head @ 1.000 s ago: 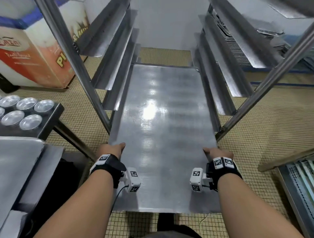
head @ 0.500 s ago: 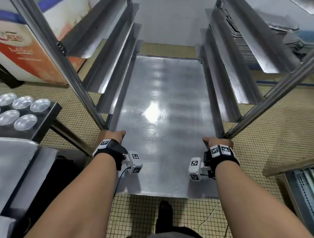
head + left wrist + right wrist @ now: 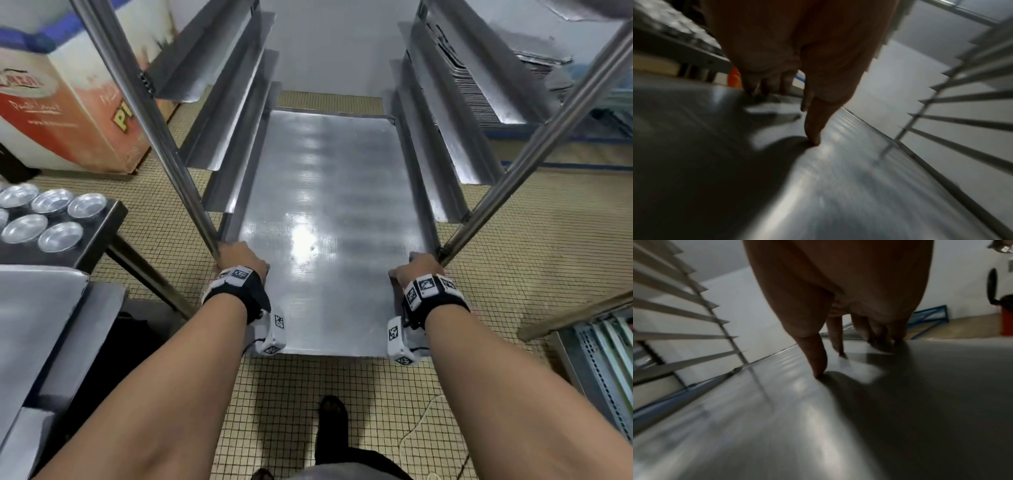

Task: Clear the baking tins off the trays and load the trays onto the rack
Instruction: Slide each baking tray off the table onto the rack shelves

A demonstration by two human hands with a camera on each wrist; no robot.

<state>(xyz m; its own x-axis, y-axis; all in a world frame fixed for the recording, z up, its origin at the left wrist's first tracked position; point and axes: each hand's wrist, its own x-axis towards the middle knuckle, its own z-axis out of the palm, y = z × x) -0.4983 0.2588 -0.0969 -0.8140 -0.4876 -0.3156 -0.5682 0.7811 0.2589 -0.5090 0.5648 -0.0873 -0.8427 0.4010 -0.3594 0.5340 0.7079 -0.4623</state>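
Grip, left: your left hand (image 3: 241,258) clamps the tray (image 3: 329,219) at its left long edge, thumb (image 3: 813,123) pressed flat on top and the other fingers curled over the rim, so the sheet cannot tip as you feed it in.
Grip, right: your right hand (image 3: 416,269) mirrors it on the right long edge, thumb (image 3: 816,356) on the top face, fingers wrapped past the edge; 2 matched holds keep the tray level and square to the runners.
Tray position: it sits between the 2 near uprights of the rack (image 3: 236,102), far end deep inside, near end sticking out toward you past your wrists.
Runner level: it appears to ride on the lowest angled ledges on each side; the exact contact is hidden under the edges.
Tray look: a bare, flat, brushed metal sheet with a bright glare patch near its middle and no tins on it.
Baking tins: the small round baking tins (image 3: 51,216) rest on a dark surface at the left, well apart from the tray.
Judgement: your knuckles are just beside the uprights, so shifting your hold to the near end looks wise.
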